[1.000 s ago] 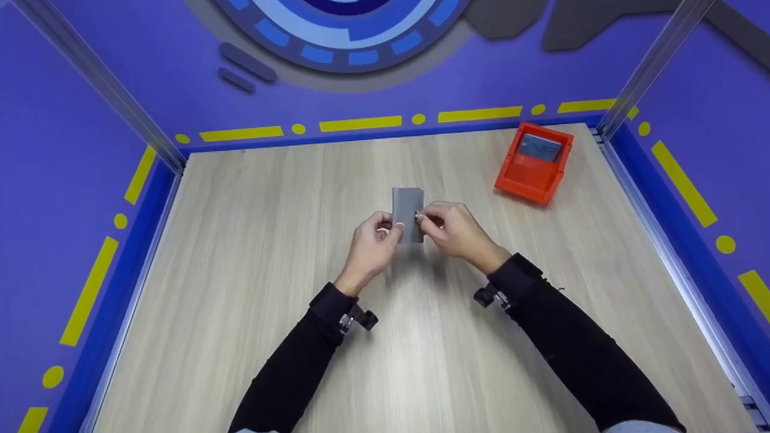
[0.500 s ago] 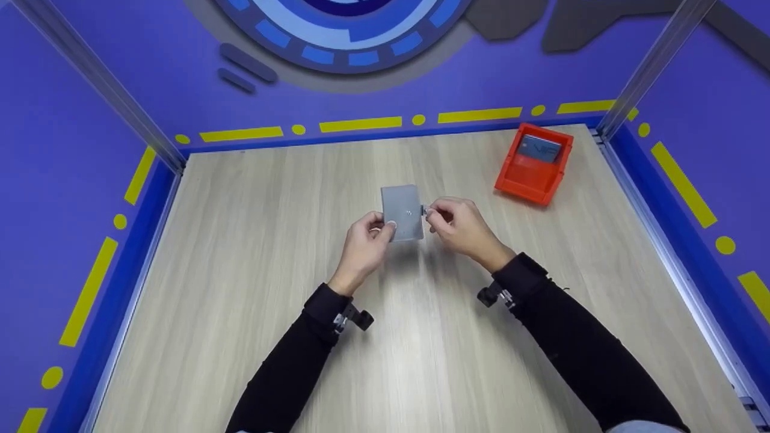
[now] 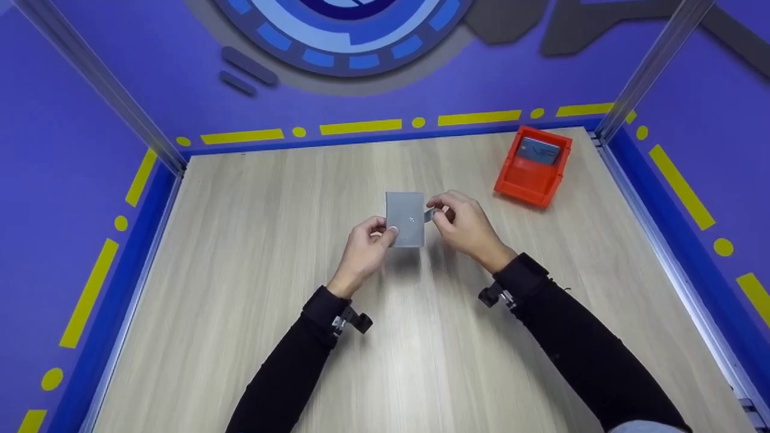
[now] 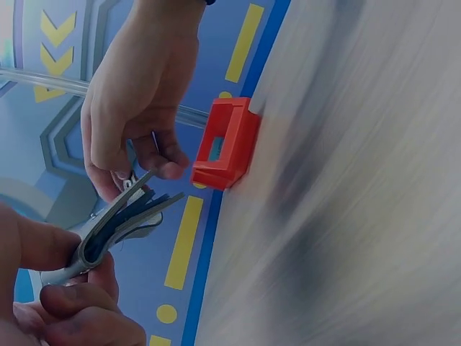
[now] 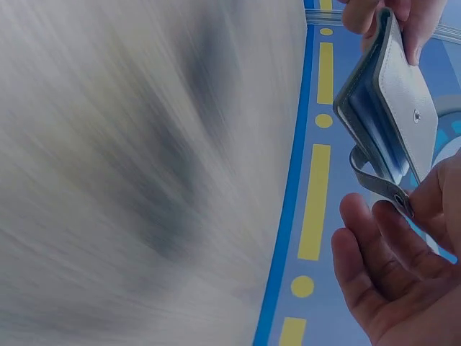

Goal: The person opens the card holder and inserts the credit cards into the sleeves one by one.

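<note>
A grey card wallet [image 3: 404, 210] is held up above the table in the head view, its cover facing up. My left hand [image 3: 363, 252] grips its left edge, thumb on the cover and fingers beneath. At the opposite edge, my right hand [image 3: 466, 225] pinches the end of the wallet's strap [image 5: 382, 186] between thumb and index finger. That strap hangs unfastened from the cover, its metal snap showing in the right wrist view. A snap stud [image 5: 416, 115] sits on the cover. The left wrist view shows the wallet's covers slightly apart, with inner leaves [image 4: 137, 209] between them.
A red plastic bin [image 3: 522, 191] stands at the back right of the wooden table [image 3: 271, 240], with a dark printed card [image 3: 538, 151] inside. Blue-purple panels [image 3: 421, 90] with yellow markings border the table at the back and both sides.
The strap has come away from the wallet's cover, drawn to the right by my right hand. The wallet has turned so more of its cover faces up, uncovering the snap stud.
</note>
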A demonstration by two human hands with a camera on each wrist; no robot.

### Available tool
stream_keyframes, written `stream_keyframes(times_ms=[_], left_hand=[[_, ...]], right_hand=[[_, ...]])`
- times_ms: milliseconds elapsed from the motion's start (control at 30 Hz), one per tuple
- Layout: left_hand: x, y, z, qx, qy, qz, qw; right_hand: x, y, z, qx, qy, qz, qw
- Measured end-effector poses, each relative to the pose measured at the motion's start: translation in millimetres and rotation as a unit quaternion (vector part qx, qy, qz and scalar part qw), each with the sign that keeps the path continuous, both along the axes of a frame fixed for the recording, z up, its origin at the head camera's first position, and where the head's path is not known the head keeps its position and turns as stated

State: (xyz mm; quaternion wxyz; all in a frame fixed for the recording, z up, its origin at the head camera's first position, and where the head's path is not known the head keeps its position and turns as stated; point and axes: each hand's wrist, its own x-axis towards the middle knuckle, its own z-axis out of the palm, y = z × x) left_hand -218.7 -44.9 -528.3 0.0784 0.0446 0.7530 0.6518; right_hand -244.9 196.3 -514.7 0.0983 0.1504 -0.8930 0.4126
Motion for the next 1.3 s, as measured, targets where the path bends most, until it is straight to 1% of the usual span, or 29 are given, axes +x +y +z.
stream_keyframes(times_ms=[133,233,333,433,533,733,867,967,1100,1300], left_hand=[[0.1,-0.7,-1.4,0.015,-0.015,0.000,0.9998],[-0.6,-0.9,-3.1,0.021,-0.024,0.000,0.9995],[-0.6,-0.8,-3.2,0.023,-0.032,0.000,0.9992],[-1.2,-0.6,-3.2,0.025,-0.037,0.000,0.9990],[-1.7,-0.6,-3.4,0.029,-0.043,-0.001,0.9987],[-0.7,-1.3,-3.4,0.032,-0.054,-0.011,0.9979],[-0.8,-0.7,-5.2,0.034,-0.061,-0.024,0.9973],[-1.9,0.0,-7.0,0.031,-0.064,-0.031,0.9970],[-2.2,0.8,-9.1,0.017,-0.070,-0.036,0.9967],[-0.2,2.1,-10.6,0.008,-0.087,-0.045,0.9951]], right_hand=[[-0.3,1,1.9,0.005,-0.001,0.007,1.0000],[-1.3,3,3.2,0.003,-0.012,0.009,0.9999],[-2.9,4,5.1,-0.008,-0.038,0.008,0.9992],[-4.9,6,8.2,-0.021,-0.079,0.010,0.9966],[-7.0,8,11.7,-0.029,-0.124,0.017,0.9917],[-10.7,13,16.6,-0.044,-0.209,0.023,0.9766],[-12.6,17,18.1,-0.056,-0.249,0.036,0.9662],[-13.6,18,18.6,-0.070,-0.264,0.052,0.9605],[-13.7,19,18.0,-0.081,-0.268,0.071,0.9574],[-11.8,20,19.5,-0.066,-0.272,0.085,0.9563]])
